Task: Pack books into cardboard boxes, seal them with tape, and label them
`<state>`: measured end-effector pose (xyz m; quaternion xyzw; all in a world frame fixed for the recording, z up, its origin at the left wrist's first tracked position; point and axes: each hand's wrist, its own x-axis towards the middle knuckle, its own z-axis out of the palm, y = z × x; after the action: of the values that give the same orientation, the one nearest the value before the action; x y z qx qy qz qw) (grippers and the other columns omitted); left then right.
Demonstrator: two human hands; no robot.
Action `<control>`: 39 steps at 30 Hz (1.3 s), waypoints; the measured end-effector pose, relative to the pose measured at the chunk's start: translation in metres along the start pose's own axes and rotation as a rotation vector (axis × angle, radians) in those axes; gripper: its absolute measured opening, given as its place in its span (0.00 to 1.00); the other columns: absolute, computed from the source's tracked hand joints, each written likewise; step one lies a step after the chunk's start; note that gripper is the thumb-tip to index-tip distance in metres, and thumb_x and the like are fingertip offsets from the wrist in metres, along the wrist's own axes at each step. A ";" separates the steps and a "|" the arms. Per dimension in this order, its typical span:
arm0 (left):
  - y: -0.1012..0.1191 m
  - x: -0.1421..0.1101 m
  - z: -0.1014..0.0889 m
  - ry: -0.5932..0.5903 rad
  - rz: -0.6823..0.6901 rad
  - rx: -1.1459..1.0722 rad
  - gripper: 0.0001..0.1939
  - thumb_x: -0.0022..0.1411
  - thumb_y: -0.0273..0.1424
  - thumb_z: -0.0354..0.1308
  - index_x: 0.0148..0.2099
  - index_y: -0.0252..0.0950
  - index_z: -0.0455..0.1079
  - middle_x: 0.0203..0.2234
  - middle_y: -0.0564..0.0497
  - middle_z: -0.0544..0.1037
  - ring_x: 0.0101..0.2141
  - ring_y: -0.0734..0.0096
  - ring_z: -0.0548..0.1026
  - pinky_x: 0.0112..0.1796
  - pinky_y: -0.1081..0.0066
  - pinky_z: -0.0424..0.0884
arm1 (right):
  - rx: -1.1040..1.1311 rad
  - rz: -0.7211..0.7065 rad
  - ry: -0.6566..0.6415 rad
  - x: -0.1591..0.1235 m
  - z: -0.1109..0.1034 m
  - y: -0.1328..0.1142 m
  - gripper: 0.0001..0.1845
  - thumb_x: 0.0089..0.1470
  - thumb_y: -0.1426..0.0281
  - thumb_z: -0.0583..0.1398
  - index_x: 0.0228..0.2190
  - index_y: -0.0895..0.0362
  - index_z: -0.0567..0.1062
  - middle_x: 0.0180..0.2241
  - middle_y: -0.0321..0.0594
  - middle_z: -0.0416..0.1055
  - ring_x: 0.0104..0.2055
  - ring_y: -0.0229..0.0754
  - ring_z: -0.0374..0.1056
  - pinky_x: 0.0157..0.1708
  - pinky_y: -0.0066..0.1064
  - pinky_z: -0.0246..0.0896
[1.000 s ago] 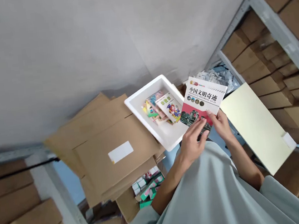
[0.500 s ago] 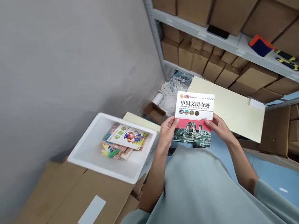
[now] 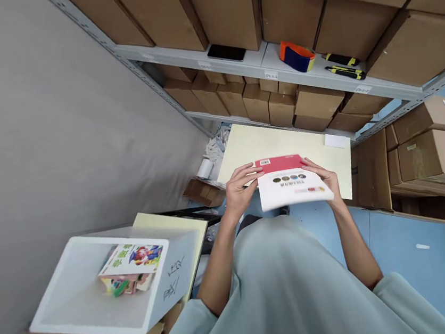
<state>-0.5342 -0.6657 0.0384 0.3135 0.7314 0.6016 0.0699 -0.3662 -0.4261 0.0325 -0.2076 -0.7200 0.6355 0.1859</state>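
Head view: reaching forward with forearms, pinching the flat paper book (image 3: 294,186) by opposite edges with left hand (image 3: 240,193) and right hand (image 3: 325,178), having flipped it from pictured front to red-and-white barcode side since half a second ago, in front of the smooth cream surface (image 3: 271,141).

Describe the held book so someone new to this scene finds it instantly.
Below the grey metal shelf, find the pale yellow rectangular board. In front of it, the left hand and right hand hold a thin red-and-white paperback book. Its barcoded red band sets it apart from the colourful books in the white plastic tub.
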 end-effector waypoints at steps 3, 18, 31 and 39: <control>0.006 0.017 0.015 -0.064 0.080 0.060 0.09 0.71 0.40 0.65 0.39 0.49 0.87 0.47 0.47 0.88 0.55 0.54 0.81 0.59 0.45 0.77 | 0.032 -0.004 0.061 0.005 -0.021 -0.001 0.15 0.61 0.52 0.69 0.44 0.44 0.89 0.66 0.40 0.75 0.74 0.57 0.65 0.70 0.58 0.65; -0.041 0.091 0.008 -0.139 -0.238 -0.189 0.22 0.68 0.51 0.65 0.51 0.38 0.82 0.41 0.43 0.86 0.43 0.60 0.83 0.48 0.63 0.80 | -0.099 0.062 0.164 0.055 -0.007 0.000 0.27 0.65 0.49 0.64 0.56 0.53 0.80 0.35 0.39 0.83 0.38 0.45 0.77 0.44 0.39 0.75; -0.106 0.162 -0.037 -0.281 -0.439 -0.243 0.26 0.59 0.55 0.72 0.37 0.34 0.82 0.20 0.50 0.78 0.19 0.74 0.70 0.21 0.72 0.65 | -0.016 0.332 0.181 0.117 0.069 0.004 0.31 0.53 0.38 0.70 0.30 0.55 0.79 0.26 0.42 0.82 0.19 0.35 0.60 0.20 0.30 0.55; -0.114 0.175 -0.043 -0.264 -0.367 -0.328 0.34 0.64 0.62 0.65 0.48 0.34 0.84 0.38 0.42 0.88 0.38 0.58 0.85 0.44 0.61 0.82 | 0.079 0.365 0.230 0.130 0.078 0.009 0.33 0.61 0.36 0.62 0.38 0.54 0.79 0.35 0.45 0.84 0.28 0.41 0.74 0.28 0.32 0.67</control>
<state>-0.7363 -0.6154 -0.0074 0.2358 0.6535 0.6431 0.3222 -0.5169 -0.4204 0.0140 -0.3982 -0.6190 0.6585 0.1567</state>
